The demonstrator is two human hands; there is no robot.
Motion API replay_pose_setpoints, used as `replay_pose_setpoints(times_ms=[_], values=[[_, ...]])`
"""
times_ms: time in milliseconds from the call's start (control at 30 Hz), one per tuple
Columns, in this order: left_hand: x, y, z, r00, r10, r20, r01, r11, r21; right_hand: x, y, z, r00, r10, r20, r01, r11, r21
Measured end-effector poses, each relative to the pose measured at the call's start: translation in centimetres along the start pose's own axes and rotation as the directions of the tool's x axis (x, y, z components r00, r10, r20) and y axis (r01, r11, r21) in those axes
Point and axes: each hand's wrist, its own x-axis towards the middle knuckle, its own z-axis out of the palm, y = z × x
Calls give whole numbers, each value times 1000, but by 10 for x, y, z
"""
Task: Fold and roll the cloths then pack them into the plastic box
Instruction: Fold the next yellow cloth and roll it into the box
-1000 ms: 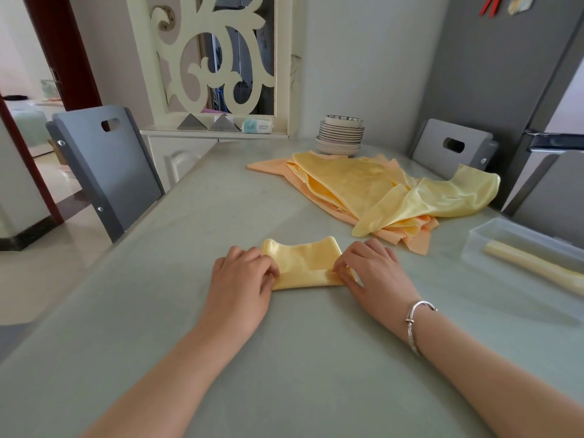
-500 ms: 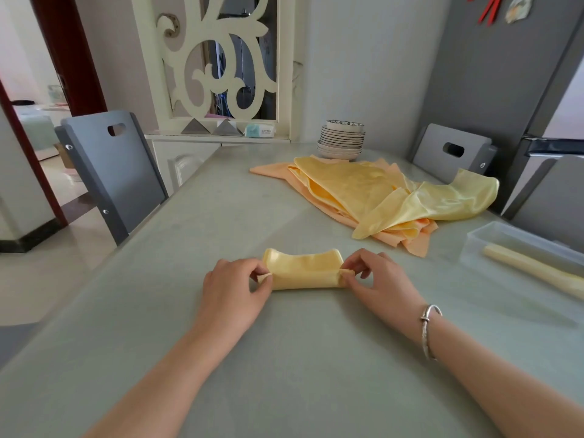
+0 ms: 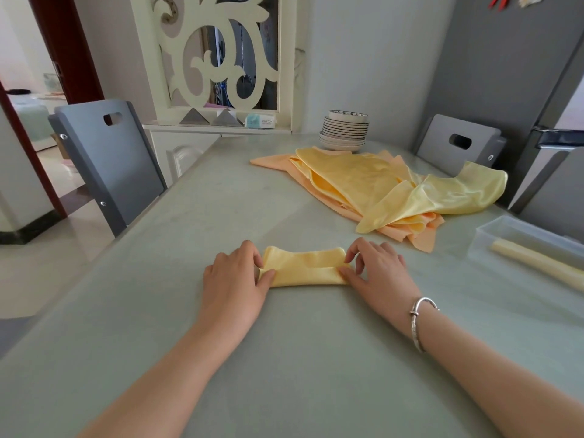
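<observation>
A folded yellow cloth point(image 3: 305, 269) lies on the grey-green table point(image 3: 284, 358) in front of me, partly rolled from its near edge. My left hand point(image 3: 235, 279) pinches its left end and my right hand point(image 3: 376, 273) pinches its right end, fingers curled over the roll. At the right edge stands a clear plastic box point(image 3: 518, 238) holding one pale rolled cloth point(image 3: 537, 263). A loose pile of yellow and orange cloths point(image 3: 379, 184) lies further back on the table.
A stack of plates point(image 3: 345, 131) stands at the table's far end against the wall. Grey chairs stand at the left point(image 3: 107, 162) and at the far right point(image 3: 458, 143). A grey fridge point(image 3: 521, 74) rises on the right.
Both hands have rolled the yellow cloth's near edge away from me, so the flat part is shorter. The fingers shifted from pressing flat to pinching the ends.
</observation>
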Motion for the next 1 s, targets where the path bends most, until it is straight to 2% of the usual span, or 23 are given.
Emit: replay_pose_setpoints(times_ms=[67, 167, 300, 467, 567, 767, 900, 1000], values=[[-1, 3, 0, 994, 102, -45, -99, 992, 73, 0, -1, 0, 994, -97, -45, 92, 990, -106], [0, 4, 0, 970, 240, -31, -234, 962, 138, -2, -4, 1, 969, -241, -47, 226, 951, -211], [-2, 2, -3, 955, 297, -8, -291, 941, 171, -8, -3, -3, 953, -303, -1, 293, 920, -261], [-6, 1, -8, 977, 202, 74, -209, 971, 116, -13, 0, -10, 984, -167, 58, 171, 982, -74], [-4, 2, -7, 992, 108, 71, -110, 994, 27, -9, -2, -8, 996, -73, 48, 74, 997, -10], [-4, -4, -3, 991, -83, 102, 106, 961, -253, -11, 0, -10, 990, 107, 94, -126, 965, 229], [-4, -3, -1, 987, -129, 100, 151, 953, -262, -10, 0, -7, 986, 139, 95, -154, 973, 172], [-3, -1, 0, 991, -99, 85, 115, 972, -207, -8, -2, -5, 988, 117, 97, -126, 988, 89]])
